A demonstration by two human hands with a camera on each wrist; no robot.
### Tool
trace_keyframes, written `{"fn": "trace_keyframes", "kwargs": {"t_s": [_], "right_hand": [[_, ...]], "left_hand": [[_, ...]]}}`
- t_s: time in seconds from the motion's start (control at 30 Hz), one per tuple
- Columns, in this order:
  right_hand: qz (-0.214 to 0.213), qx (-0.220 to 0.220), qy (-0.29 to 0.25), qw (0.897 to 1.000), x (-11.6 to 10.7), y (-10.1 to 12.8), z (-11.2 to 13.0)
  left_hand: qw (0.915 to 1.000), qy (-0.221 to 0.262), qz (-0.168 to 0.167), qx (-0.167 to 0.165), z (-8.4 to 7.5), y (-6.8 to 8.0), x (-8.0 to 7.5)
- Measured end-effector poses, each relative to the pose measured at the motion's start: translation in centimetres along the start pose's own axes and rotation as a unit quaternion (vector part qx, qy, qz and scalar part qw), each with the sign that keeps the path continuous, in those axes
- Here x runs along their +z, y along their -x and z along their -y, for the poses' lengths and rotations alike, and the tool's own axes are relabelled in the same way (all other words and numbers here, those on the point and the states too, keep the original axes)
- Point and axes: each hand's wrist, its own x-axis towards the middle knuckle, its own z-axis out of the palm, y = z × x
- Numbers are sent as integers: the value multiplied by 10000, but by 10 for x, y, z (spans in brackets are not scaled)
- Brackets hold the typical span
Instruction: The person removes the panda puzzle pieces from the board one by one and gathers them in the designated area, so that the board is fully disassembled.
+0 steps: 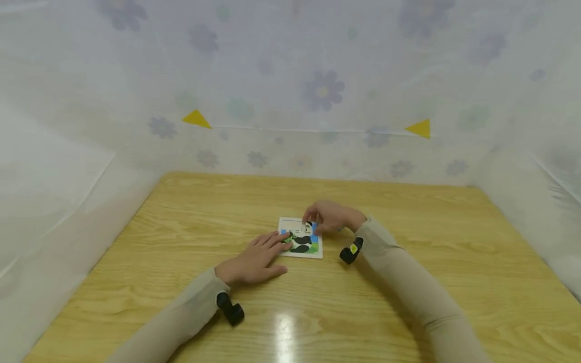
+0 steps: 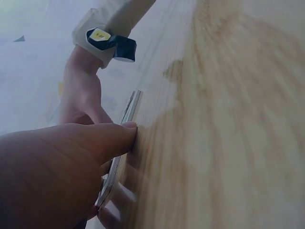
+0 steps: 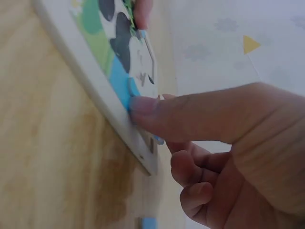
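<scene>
A panda jigsaw puzzle (image 1: 301, 247) in a white tray frame (image 3: 71, 62) lies flat on the table. My left hand (image 1: 256, 259) rests with fairly straight fingers on the puzzle's left side, thumb spread toward the near side. At the puzzle's upper right corner, my right hand (image 1: 331, 216) pinches a blue-edged puzzle piece (image 3: 133, 88) between thumb and index finger, its other fingers curled in. That piece sits slightly raised over the tray, partly hidden by the thumb. Bare tray shows along the puzzle's upper left edge in the head view.
Another blue piece (image 3: 148, 223) lies on the wooden table (image 1: 204, 212) just right of the tray, mostly behind my right hand in the head view. Pale flowered sheeting (image 1: 290, 75) walls the table at the back and sides, with two yellow triangles (image 1: 197, 119) on it.
</scene>
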Motion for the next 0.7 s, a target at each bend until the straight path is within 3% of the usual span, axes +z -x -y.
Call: {"fn": "trace_keyframes", "kwargs": {"t_s": [0.27, 0.47, 0.7], "right_hand": [[-408, -384, 232, 9982, 13, 13, -4], [-630, -231, 149, 9976, 18, 19, -3], [-1169, -212, -60, 9929, 18, 32, -3]], "left_hand": [[10000, 43, 56, -43, -3, 0, -1], [10000, 76, 0, 41, -3, 1, -1], [10000, 39, -29, 52, -2, 1, -2]]}}
